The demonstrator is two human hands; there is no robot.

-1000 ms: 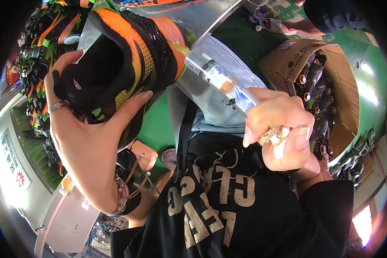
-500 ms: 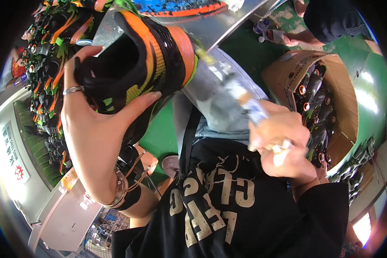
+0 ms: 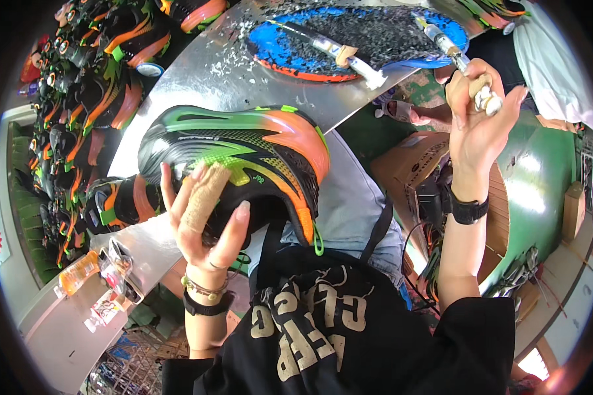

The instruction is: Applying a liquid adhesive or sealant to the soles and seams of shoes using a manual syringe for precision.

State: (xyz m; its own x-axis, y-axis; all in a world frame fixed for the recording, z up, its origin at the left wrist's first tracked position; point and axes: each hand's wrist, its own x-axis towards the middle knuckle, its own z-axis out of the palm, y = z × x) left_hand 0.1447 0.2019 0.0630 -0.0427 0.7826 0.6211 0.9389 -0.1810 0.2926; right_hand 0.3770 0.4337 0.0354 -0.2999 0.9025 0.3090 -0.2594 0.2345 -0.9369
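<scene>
My left hand (image 3: 204,214) is closed on a black, green and orange sneaker (image 3: 244,141), its fingers spread over the upper and its thumb near the opening. The shoe is tipped on its side, with the heel and its green pull loop to the right. Tan tape wraps one finger. Raised at the far right, my right hand (image 3: 479,118) grips a syringe (image 3: 445,43) with its tip pointing up and away, above the edge of a round blue-and-orange tray (image 3: 263,49). Across that tray lies a second syringe (image 3: 339,52), among black scraps.
Stacked sneakers (image 3: 92,72) fill the far left, and another sneaker (image 3: 122,204) lies beside my left hand. The metal table (image 3: 197,85) has scraps on it. A cardboard box (image 3: 408,158) stands on the green floor at right. Another person's foot (image 3: 402,110) shows beyond the table.
The sneaker has turned from opening-up to lying on its side. My right hand has moved away from the shoe, up and right to the tray, still holding the syringe. More of the table shows.
</scene>
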